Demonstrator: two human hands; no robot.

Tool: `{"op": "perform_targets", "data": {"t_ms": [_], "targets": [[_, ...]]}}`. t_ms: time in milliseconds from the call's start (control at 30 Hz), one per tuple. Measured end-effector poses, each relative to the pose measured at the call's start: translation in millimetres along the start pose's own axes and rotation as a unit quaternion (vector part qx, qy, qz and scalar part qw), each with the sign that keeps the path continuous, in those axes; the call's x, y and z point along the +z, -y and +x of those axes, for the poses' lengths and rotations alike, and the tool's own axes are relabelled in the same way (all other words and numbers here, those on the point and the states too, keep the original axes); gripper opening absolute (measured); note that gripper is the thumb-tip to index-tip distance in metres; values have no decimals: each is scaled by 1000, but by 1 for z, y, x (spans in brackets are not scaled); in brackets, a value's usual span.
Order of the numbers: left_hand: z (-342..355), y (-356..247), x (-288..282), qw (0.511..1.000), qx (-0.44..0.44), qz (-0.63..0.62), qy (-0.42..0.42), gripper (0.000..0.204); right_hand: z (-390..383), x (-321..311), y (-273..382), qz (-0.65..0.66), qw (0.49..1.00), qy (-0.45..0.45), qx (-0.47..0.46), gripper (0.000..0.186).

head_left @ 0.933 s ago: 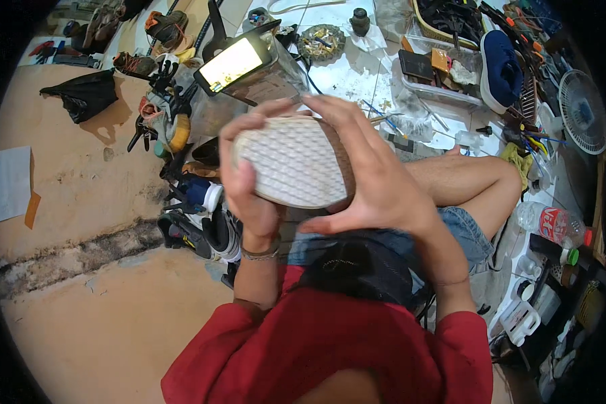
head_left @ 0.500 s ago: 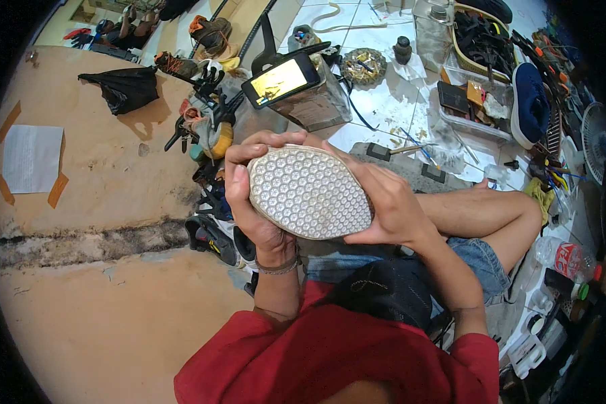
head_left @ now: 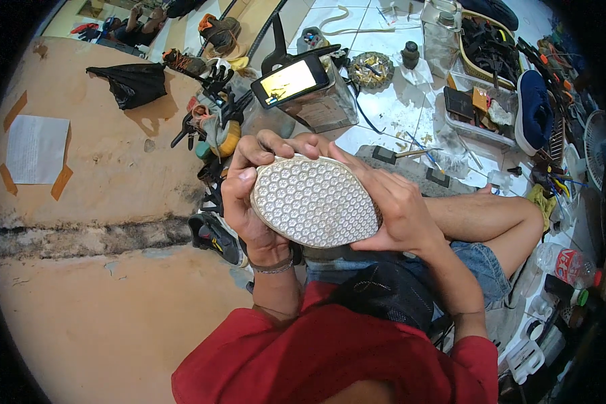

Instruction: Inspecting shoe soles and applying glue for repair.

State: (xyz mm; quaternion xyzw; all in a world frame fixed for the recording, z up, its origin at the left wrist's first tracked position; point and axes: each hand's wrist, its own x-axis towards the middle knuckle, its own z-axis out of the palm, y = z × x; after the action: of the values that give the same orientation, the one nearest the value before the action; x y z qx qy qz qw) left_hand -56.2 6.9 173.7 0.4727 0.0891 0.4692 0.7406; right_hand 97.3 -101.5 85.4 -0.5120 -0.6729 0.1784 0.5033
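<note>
Holding a pale shoe sole [head_left: 316,203] up over the denim shorts [head_left: 479,269], showing its honeycomb tread; clamping the left hand [head_left: 252,217] on its left end, curling it over the far edge; clamping the right hand [head_left: 402,214] on its right end; sitting near a lit phone [head_left: 289,81] and, farther right, a navy shoe [head_left: 534,114]

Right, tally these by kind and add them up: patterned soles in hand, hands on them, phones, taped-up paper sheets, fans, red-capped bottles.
Patterned sole: 1
Hands on it: 2, left hand and right hand
Phone: 1
Taped-up paper sheet: 1
Fan: 1
Red-capped bottle: 1
Total: 7
</note>
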Motion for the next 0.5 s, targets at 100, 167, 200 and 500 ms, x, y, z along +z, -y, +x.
{"op": "perform_targets", "data": {"t_ms": [100,167,200,500], "targets": [[2,4,6,998,50,29,-6,21,4,-3,-2,-20,999,-27,-41,100],[4,4,6,998,59,37,12,21,3,-7,1,-2,1000,-6,-26,98],[6,3,5,997,62,43,26,20,3,-9,3,16,1000,16,-6,96],[27,6,15,999,-10,-4,47,17,4,-17,2,-42,998,-39,-6,96]]}}
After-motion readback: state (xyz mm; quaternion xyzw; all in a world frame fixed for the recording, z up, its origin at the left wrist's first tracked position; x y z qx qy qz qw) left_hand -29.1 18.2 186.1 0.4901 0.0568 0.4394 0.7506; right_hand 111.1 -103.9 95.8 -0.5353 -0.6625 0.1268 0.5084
